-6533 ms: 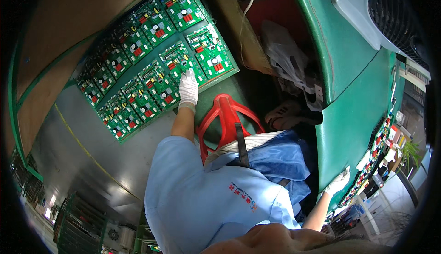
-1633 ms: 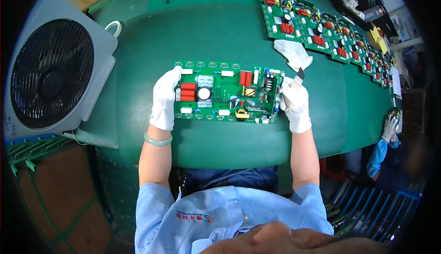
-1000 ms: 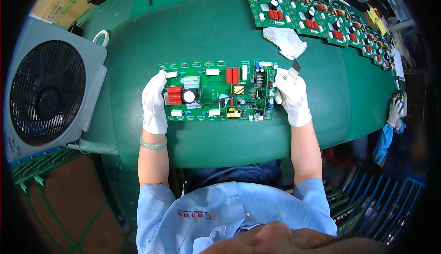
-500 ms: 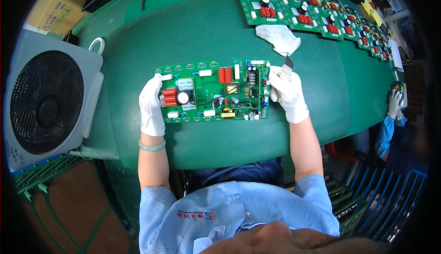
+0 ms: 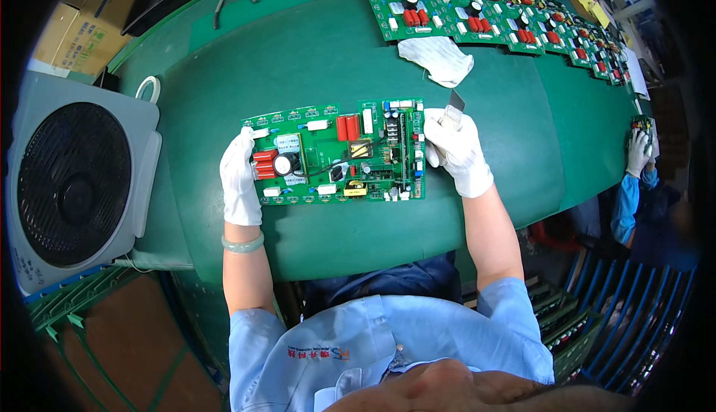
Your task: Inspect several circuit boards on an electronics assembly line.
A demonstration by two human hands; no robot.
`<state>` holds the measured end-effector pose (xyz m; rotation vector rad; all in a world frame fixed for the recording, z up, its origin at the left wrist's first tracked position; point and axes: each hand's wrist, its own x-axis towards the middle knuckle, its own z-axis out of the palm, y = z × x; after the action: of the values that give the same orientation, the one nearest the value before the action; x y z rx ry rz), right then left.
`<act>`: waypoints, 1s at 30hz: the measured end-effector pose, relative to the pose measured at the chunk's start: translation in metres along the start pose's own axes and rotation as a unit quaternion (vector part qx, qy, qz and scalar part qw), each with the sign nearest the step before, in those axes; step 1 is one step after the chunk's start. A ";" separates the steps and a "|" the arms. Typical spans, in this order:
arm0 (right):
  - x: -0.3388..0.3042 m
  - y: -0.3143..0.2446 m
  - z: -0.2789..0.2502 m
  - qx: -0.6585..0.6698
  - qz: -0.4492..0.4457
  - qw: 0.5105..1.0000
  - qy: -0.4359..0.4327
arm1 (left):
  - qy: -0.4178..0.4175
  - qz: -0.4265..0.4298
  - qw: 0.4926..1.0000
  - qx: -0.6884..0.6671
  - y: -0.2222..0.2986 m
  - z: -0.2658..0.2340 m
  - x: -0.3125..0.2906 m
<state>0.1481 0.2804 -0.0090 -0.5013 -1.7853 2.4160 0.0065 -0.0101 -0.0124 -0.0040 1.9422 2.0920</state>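
A green circuit board with red capacitors, a round black-and-white capacitor and white and yellow parts is held component side up in front of me. My left hand, in a white glove, is closed on its left edge. At the right edge is my gloved right hand, its fingertips against or very close to the board. Between those fingers, a flat tool with a grey blade and pale handle points away from me. Much of the handle is hidden by the glove.
Several similar boards stand in rows at the far right. A crumpled white glove or cloth lies before them. Pliers rest at the far left, and a grey fan stands left. Another person's gloved hand is at right.
The whole view has shifted slightly, with table items now farther left. Both hands keep their hold, and the board sits slightly lower and left in view.
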 end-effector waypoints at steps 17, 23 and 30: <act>0.003 -0.007 0.011 -0.058 0.025 0.997 0.045 | -0.019 -0.024 0.999 -0.036 0.001 -0.005 0.001; 0.005 -0.006 0.010 -0.073 0.033 0.996 0.044 | 0.011 -0.044 0.999 -0.019 0.008 -0.002 -0.006; 0.006 -0.003 0.009 -0.081 0.029 0.995 0.057 | -0.021 -0.018 0.999 -0.022 -0.002 -0.009 0.003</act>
<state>0.1388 0.2746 -0.0051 -0.7013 -1.9533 2.2374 0.0029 -0.0181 -0.0157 -0.0039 1.8588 2.0949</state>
